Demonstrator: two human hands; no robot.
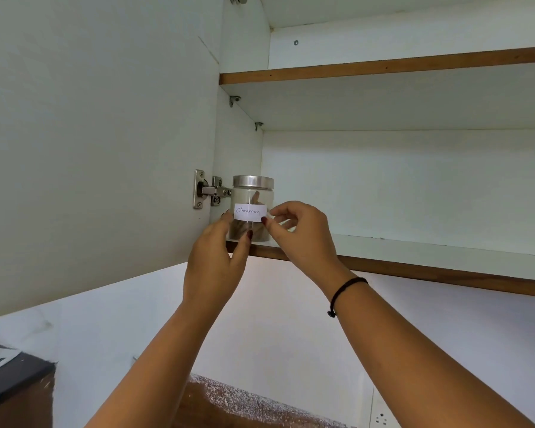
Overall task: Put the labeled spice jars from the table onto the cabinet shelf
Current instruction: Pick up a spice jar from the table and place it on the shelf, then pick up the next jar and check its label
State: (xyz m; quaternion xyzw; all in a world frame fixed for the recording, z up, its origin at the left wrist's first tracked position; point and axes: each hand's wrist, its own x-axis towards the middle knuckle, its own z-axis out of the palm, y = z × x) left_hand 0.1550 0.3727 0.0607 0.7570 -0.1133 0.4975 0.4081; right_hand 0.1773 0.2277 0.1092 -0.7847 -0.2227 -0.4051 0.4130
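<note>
Finding: one jar is on the shelf. Your cinnamon jar (253,208) stands upright at the far left end of the lower shelf (414,251), close to the front edge and just beside the door hinge (210,191). Its metal lid (253,181) is on and its label (250,212) faces you, readable. It is the only jar in view on the shelves. The table is out of frame, so how many jars remain there cannot be counted. Judged from this, you are at the first placement and the greater part of the task is left.

Pose: both your arms reach up and forward from below. Your left hand (217,257) wraps the jar's left side, fingers curled behind the glass and thumb across the lower front. Your right hand (303,233), a dark band (346,288) at its wrist, comes in from the right with thumb and forefinger curled against the jar by the label's right edge. The remaining fingers are folded behind. Whether those tips bear on the paper or on the glass is not clear at this angle.

Neither hand has let go; the jar appears seated but not yet released
</note>
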